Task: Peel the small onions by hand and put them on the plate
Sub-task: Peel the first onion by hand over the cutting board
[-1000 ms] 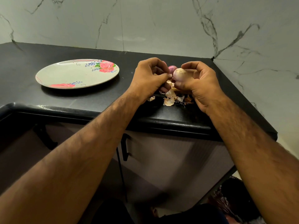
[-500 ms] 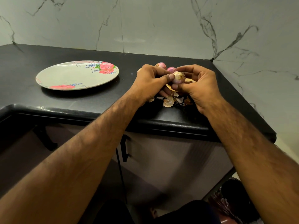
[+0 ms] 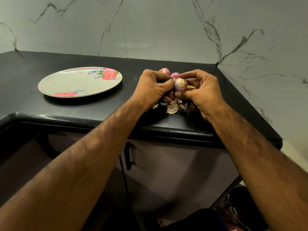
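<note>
My right hand (image 3: 205, 94) pinches a small pinkish onion (image 3: 180, 84) with a brown patch of skin, just above the black counter. My left hand (image 3: 154, 88) meets it from the left, thumb tip pressed on the onion's side and fingers curled beneath. Two more pink onions (image 3: 165, 71) (image 3: 175, 75) lie on the counter just behind the hands. A pile of dry peels (image 3: 174, 107) sits under the hands. The floral plate (image 3: 66, 84) stands to the left with nothing on it.
The black counter (image 3: 116, 104) ends in a rounded front edge close below the peels and a corner at the right. Marble walls rise behind and to the right. Cabinet doors with black handles (image 3: 129, 155) are underneath.
Both hands dipped toward the counter and then rose slightly again, still holding the onion between them. The onion has turned a little in the fingers.
</note>
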